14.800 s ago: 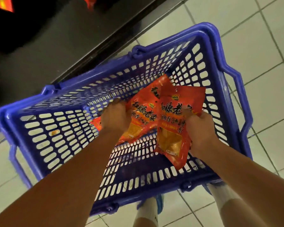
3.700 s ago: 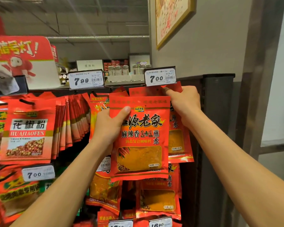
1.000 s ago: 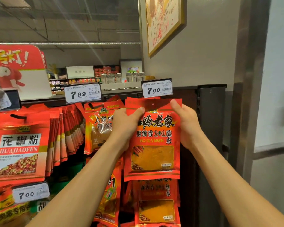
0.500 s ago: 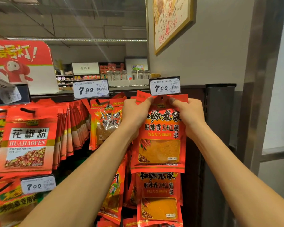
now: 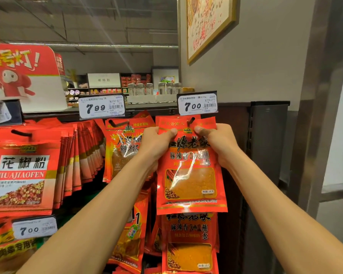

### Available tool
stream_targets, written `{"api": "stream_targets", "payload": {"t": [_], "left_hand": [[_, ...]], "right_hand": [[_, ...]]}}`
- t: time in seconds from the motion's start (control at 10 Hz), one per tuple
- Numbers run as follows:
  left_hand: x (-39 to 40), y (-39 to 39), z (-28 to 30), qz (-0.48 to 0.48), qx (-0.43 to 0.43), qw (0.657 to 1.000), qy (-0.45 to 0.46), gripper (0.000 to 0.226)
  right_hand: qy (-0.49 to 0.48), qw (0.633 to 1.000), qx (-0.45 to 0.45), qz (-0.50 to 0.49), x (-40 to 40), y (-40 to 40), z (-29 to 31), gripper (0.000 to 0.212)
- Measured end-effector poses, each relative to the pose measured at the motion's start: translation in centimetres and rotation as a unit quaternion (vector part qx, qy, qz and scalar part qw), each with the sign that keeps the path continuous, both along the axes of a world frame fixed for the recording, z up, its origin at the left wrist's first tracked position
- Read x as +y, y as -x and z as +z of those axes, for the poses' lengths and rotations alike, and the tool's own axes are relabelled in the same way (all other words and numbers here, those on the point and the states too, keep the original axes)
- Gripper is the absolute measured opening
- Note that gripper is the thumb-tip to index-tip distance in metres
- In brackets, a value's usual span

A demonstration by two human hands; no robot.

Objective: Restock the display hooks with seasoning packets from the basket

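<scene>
The packet (image 5: 190, 171), right of centre, has its slot at the hook (image 5: 191, 121), both hands' fingers (image 5: 171, 132) pinching its top, so hanging seems nearly done; the basket is out of view.

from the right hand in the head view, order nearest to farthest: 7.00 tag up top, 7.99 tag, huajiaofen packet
1. 7.00 tag: just above the right hand, slightly to its left.
2. 7.99 tag: further left, past the left hand.
3. Huajiaofen packet: far left of the display.
</scene>
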State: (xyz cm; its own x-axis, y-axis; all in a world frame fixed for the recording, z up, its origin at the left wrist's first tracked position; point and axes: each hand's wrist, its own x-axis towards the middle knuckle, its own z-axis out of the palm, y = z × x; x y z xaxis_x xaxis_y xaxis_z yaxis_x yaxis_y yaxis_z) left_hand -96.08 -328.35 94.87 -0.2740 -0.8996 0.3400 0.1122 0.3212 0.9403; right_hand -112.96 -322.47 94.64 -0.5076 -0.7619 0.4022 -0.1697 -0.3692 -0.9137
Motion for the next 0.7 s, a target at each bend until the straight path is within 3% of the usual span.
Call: {"api": "stream_targets", "payload": {"t": [0.1, 0.3, 0.4, 0.6, 0.7], "left_hand": [[-2.9, 1.4, 0.9, 0.051, -0.016, 0.999, -0.005, 0.006], [-9.0, 4.1, 1.1, 0.116, -0.104, 0.988, -0.009, 0.021], [-10.1, 4.7, 0.7, 0.135, -0.103, 0.985, -0.013, 0.024], [-9.2, 2.0, -0.1, 0.095, -0.071, 0.993, -0.014, 0.011], [-7.2, -1.3, -0.8, 0.117, -0.053, 0.991, 0.05, 0.012]], "right_hand": [[-0.055, 0.997, 0.015, -0.049, -3.9, 0.6, 0.6, 0.013], [-0.102, 0.98, 0.098, -0.136, -9.9, 1.8, 1.0, 0.022], [-0.112, 0.974, 0.123, -0.153, -11.3, 2.1, 1.1, 0.019], [-0.098, 0.975, 0.122, -0.159, -9.0, 1.9, 0.3, 0.028], [-0.043, 0.954, 0.18, -0.238, -5.5, 1.1, -0.6, 0.042]]}}
